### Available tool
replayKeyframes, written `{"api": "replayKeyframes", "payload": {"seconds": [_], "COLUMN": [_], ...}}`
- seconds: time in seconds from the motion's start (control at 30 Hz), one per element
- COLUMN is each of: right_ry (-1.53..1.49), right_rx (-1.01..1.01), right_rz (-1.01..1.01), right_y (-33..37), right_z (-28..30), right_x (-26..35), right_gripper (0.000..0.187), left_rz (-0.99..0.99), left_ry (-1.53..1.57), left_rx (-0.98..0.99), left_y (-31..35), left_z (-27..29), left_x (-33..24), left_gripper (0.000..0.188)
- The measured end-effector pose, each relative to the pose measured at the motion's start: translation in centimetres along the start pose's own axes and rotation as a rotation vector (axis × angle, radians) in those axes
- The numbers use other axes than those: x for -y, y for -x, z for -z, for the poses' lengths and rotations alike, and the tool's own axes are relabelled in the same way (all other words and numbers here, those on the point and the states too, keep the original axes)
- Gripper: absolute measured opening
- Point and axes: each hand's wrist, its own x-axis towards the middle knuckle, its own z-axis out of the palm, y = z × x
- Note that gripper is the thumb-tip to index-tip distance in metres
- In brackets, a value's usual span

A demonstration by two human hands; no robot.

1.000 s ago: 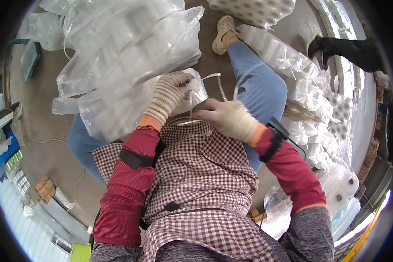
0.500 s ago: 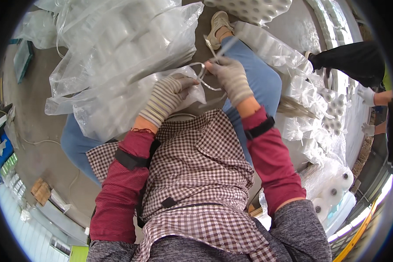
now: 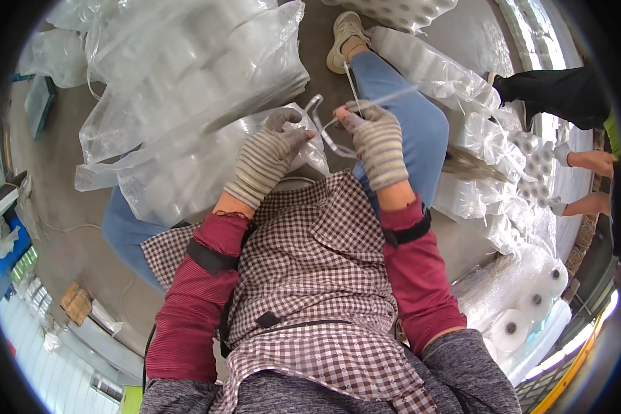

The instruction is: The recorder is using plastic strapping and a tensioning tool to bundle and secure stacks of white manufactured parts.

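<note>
Beyond the apron (image 3: 317,269) — left hand (image 3: 263,162) at plastic bag (image 3: 186,172), grip unclear — right hand (image 3: 379,148) tight on strap (image 3: 329,142).

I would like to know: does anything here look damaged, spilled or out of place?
Nothing looks spilled or plainly damaged. Only the white strap stands out: it twists in a loose, kinked loop between the left hand and right hand, rather than lying flat.

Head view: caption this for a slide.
Gloved left hand at a clear plastic bag, gloved right hand holding a thin white plastic strap.
</note>
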Motion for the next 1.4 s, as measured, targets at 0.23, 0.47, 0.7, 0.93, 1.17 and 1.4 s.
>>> {"api": "replayKeyframes", "payload": {"seconds": [0.23, 0.47, 0.7, 0.93, 1.17, 1.4], "right_ry": [0.048, 0.016, -0.196, -0.664, -0.312, -0.466], "right_rx": [0.153, 0.153, 0.137, -0.025, 0.088, -0.008], "right_rz": [-0.096, 0.052, 0.165, -0.478, -0.421, -0.142], "right_y": [-4.2, -0.9, 4.0, 3.2, -1.2, 3.0], "right_z": [-2.7, -1.4, -2.9, -3.1, -4.5, -4.1], "right_x": [0.3, 0.8, -4.5, -3.6, -0.9, -3.0], "right_gripper": [0.023, 0.025, 0.029, 0.012, 0.007, 0.023], "left_rz": [-0.013, 0.075, 0.257, 0.575, 0.062, 0.020], "left_ry": [0.117, 0.180, 0.260, 0.802, 0.297, 0.199], "left_rx": [-0.013, -0.016, 0.053, -0.045, 0.159, 0.149], "left_y": [-0.1, -0.3, -0.9, -1.1, -0.3, -0.4], "left_z": [0.0, -0.6, 0.9, 0.3, 1.4, 0.7], "left_x": [-0.3, 0.6, -0.8, -0.8, 0.2, 0.1], "left_gripper": [0.038, 0.029, 0.027, 0.020, 0.013, 0.023]}}
